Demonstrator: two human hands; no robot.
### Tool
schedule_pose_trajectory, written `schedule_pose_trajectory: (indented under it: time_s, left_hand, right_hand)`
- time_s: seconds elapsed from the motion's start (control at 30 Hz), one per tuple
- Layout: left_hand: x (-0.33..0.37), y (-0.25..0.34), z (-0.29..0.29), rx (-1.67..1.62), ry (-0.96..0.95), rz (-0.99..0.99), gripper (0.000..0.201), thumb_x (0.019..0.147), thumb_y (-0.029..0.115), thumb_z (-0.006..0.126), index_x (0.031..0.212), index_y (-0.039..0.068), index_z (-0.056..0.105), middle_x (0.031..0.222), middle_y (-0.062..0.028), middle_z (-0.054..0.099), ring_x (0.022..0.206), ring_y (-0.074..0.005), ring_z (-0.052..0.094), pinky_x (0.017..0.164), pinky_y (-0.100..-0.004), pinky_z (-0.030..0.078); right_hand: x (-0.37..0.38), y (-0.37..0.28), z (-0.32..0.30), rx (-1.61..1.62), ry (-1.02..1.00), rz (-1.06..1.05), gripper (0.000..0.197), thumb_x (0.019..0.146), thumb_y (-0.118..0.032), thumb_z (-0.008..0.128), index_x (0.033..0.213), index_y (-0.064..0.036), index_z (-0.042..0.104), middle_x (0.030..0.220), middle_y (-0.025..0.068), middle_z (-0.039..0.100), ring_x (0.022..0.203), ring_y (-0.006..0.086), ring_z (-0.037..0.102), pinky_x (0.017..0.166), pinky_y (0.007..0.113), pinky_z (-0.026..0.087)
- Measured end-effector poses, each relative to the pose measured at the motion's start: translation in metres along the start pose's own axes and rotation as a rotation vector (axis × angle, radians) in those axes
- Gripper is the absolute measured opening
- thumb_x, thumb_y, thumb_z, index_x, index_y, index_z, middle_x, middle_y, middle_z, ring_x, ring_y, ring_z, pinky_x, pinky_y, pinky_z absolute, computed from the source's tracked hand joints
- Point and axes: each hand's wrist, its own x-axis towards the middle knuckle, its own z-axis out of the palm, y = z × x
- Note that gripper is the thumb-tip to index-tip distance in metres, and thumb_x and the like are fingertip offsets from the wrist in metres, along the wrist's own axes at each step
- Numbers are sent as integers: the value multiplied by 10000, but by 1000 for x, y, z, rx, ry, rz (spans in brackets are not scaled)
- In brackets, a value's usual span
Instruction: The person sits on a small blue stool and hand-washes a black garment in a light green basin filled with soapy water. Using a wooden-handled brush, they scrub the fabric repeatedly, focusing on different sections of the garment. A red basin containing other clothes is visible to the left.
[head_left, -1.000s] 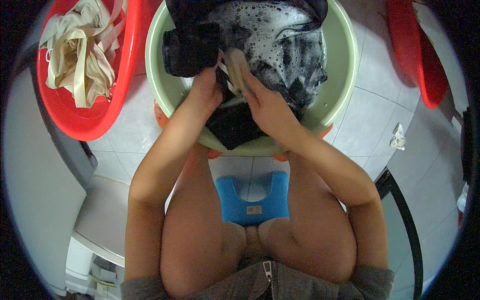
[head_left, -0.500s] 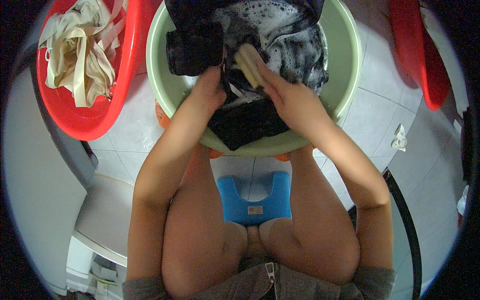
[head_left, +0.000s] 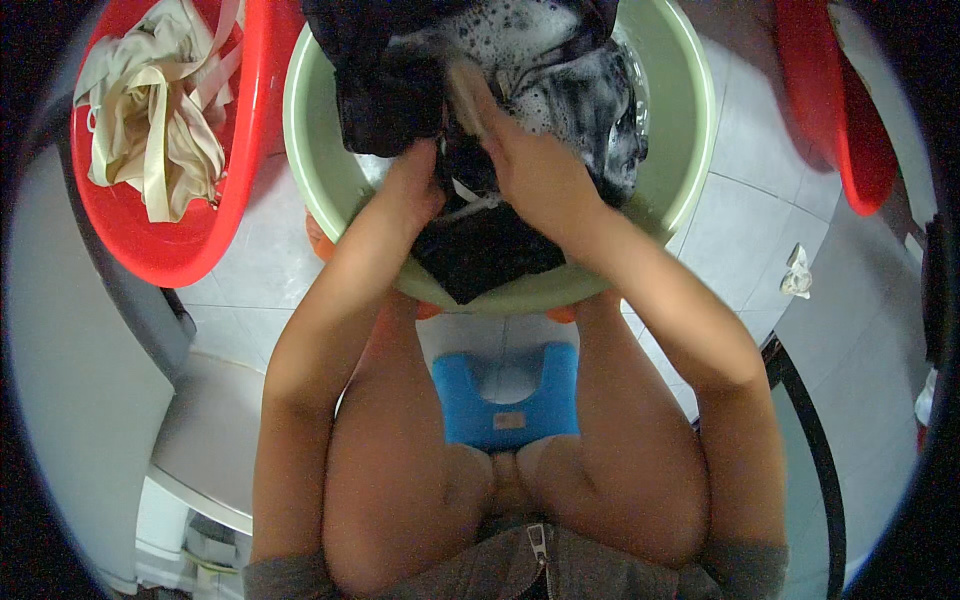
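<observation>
Dark, soaked clothing [head_left: 490, 255] lies in a pale green basin [head_left: 697, 140], with white suds [head_left: 515, 35] spread over its far part. At the left of the basin, my left hand [head_left: 415, 188] is closed on a fold of the black garment [head_left: 388, 108]. My right hand [head_left: 545, 180] grips a pale, yellowish scrubbing brush [head_left: 466, 92], blurred by motion. The brush lies against the black cloth just right of the folded part; its bristles are hidden.
A red tub [head_left: 230, 215] with cream cloth [head_left: 160, 130] stands at the left, and another red tub [head_left: 850, 130] at the far right. A blue stool [head_left: 510, 425] shows between my legs. Crumpled white scrap [head_left: 797, 272] lies on the tiled floor [head_left: 745, 215].
My right hand has moved the brush up and to the left across the cloth. My left hand keeps its hold on the garment, almost in place. The whole view has shifted slightly.
</observation>
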Motion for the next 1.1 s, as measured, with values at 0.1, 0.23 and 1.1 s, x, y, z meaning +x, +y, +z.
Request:
schedule_pose_trajectory:
  time_s: [0.1, 0.23, 1.1]
  left_hand:
    - [3, -1, -6, -3, -25, 14, 387, 919, 394, 520, 1135, 77, 573, 1082, -94, 624, 1007, -255, 584, 895, -429, 467]
    - [-16, 2, 18, 16, -22, 30, 409, 922, 399, 521, 1158, 67, 551, 1106, -88, 608, 1024, -261, 570, 906, -432, 454]
    - [-29, 6, 24, -75, -123, 63, 370, 980, 279, 342, 1249, 77, 496, 1224, -80, 567, 1126, -259, 520, 1010, -431, 377]
  right_hand:
    - [-46, -1, -1, 81, -52, 24, 489, 914, -176, 461, 1385, -139, 336, 743, 296, 585, 721, 477, 575, 649, 545, 460]
    - [-52, 2, 7, 134, -98, 123, 481, 915, -155, 462, 1382, -128, 346, 813, 309, 582, 768, 477, 569, 675, 532, 463]
    - [26, 0, 19, 488, 198, 86, 468, 921, -171, 461, 1374, -113, 359, 1142, 286, 541, 1023, 460, 523, 854, 450, 449]
